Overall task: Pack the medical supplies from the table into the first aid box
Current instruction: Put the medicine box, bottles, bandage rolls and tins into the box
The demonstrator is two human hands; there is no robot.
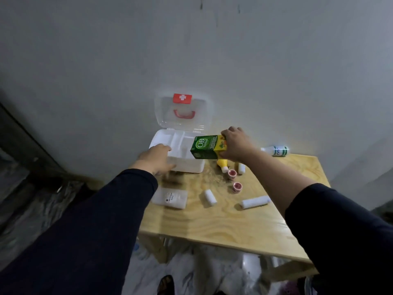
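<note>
Head view: right hand [236, 145] fingers clamp green carton [207, 146] over first aid box [180, 154].

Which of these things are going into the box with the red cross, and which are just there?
Going in:
green carton held by the right hand
yellow bottle
white bottle
two tape rolls
three bandage rolls
flat white packet
The left hand steadies the first aid box.

Just there:
wooden table
grey wall
</note>
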